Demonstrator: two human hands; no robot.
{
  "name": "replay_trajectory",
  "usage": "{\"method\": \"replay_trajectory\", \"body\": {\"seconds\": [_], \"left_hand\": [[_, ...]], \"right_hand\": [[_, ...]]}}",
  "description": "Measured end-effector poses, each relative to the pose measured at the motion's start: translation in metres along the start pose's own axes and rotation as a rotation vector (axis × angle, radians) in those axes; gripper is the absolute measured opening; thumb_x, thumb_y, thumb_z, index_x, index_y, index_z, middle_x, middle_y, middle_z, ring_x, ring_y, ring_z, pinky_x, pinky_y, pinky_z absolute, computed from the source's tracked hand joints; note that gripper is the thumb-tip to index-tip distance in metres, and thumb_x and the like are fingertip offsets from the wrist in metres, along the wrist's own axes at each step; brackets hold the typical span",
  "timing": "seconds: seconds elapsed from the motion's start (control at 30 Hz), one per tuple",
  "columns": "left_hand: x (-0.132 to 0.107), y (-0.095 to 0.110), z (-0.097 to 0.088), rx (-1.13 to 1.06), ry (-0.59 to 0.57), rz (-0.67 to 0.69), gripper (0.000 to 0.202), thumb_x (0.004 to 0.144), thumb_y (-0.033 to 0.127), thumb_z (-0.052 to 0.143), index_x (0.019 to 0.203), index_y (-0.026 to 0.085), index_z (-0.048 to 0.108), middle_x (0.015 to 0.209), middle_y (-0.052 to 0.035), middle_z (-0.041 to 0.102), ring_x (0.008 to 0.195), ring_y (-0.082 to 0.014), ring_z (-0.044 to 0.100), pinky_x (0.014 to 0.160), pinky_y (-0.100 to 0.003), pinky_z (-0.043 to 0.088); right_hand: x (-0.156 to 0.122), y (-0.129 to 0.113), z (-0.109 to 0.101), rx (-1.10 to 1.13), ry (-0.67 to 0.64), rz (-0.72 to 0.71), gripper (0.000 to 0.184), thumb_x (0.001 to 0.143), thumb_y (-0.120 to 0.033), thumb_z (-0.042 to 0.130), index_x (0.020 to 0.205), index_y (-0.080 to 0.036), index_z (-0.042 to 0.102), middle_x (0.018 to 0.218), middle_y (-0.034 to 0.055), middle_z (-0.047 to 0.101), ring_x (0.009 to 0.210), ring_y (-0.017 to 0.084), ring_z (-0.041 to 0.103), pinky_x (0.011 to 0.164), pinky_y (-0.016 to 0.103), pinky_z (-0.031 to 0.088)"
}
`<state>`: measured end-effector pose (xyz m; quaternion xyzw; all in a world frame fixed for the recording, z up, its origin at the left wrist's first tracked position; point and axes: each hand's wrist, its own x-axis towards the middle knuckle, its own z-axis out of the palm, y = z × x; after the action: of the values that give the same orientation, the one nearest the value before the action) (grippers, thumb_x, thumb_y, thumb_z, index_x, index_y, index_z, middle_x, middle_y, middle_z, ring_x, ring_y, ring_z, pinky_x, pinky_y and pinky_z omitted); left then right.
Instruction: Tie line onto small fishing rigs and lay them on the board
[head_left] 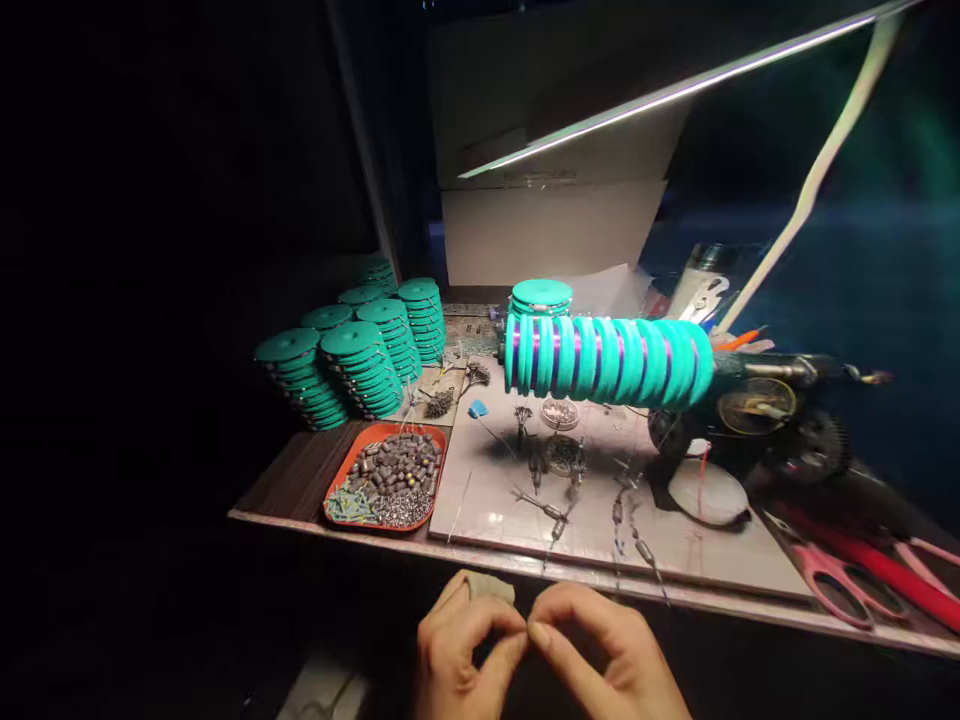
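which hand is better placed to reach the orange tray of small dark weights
Left, probably. The left hand sits nearer the orange plastic tray of small dark weights, which lies up and left of it. The right hand would have to cross over. Both hands' fingertips meet in a pinch.

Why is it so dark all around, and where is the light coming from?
In the head view, one lamp strip overhead lights only the desk; the left side stays black; the pale work board shows small glare spots near its front edge; the row of green spools casts shadow beneath; the left hand and right hand sit in dimmer light, fingertips pinched together.
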<state>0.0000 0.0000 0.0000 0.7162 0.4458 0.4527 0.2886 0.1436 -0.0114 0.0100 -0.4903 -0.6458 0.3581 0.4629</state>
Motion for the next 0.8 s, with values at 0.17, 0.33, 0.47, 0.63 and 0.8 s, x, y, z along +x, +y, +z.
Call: {"method": "replay_trajectory", "body": {"seconds": [0.17, 0.33, 0.47, 0.63, 0.8], "left_hand": [[-0.001, -0.002, 0.0, -0.005, -0.029, 0.006, 0.017, 0.077, 0.024, 0.056, 0.061, 0.019, 0.057, 0.057, 0.0018, 0.053, 0.058, -0.0123, 0.05, 0.053, -0.021, 0.034], [0.0, 0.0, -0.001, 0.025, -0.025, -0.008, 0.018, 0.076, 0.023, 0.055, 0.059, 0.019, 0.057, 0.055, 0.0018, 0.051, 0.056, -0.0123, 0.049, 0.051, -0.022, 0.033], [0.001, 0.003, -0.003, 0.046, -0.041, -0.027, 0.016, 0.074, 0.02, 0.057, 0.059, 0.019, 0.058, 0.054, 0.0017, 0.051, 0.056, -0.0125, 0.051, 0.05, -0.021, 0.035], [0.007, 0.005, -0.01, 0.075, -0.121, -0.071, 0.003, 0.069, 0.016, 0.064, 0.067, 0.019, 0.063, 0.063, -0.0003, 0.059, 0.063, -0.0147, 0.057, 0.056, -0.022, 0.043], [0.011, 0.003, -0.016, 0.095, -0.218, -0.097, 0.015, 0.067, 0.015, 0.066, 0.081, 0.02, 0.066, 0.076, -0.0038, 0.063, 0.072, -0.0173, 0.061, 0.063, -0.025, 0.048]], "right_hand": [[-0.004, -0.003, -0.002, 0.009, -0.002, 0.064, 0.018, 0.08, -0.027, 0.052, 0.065, -0.019, 0.056, 0.061, -0.0012, 0.06, 0.058, 0.013, 0.056, 0.055, 0.018, 0.042], [-0.003, -0.004, -0.002, 0.002, -0.023, 0.068, 0.017, 0.08, -0.027, 0.052, 0.066, -0.018, 0.057, 0.061, -0.0011, 0.059, 0.058, 0.013, 0.056, 0.055, 0.018, 0.042], [-0.002, -0.004, -0.003, 0.002, -0.039, 0.074, 0.019, 0.081, -0.028, 0.05, 0.067, -0.018, 0.056, 0.062, -0.0006, 0.059, 0.059, 0.013, 0.056, 0.056, 0.019, 0.042], [-0.001, -0.003, -0.005, 0.041, -0.016, 0.104, 0.024, 0.082, -0.035, 0.048, 0.068, -0.018, 0.057, 0.06, 0.0, 0.058, 0.056, 0.014, 0.054, 0.053, 0.02, 0.041], [-0.001, -0.001, -0.007, 0.044, -0.023, 0.125, 0.026, 0.082, -0.037, 0.048, 0.07, -0.017, 0.059, 0.062, 0.0011, 0.059, 0.057, 0.015, 0.054, 0.054, 0.022, 0.042]]}}
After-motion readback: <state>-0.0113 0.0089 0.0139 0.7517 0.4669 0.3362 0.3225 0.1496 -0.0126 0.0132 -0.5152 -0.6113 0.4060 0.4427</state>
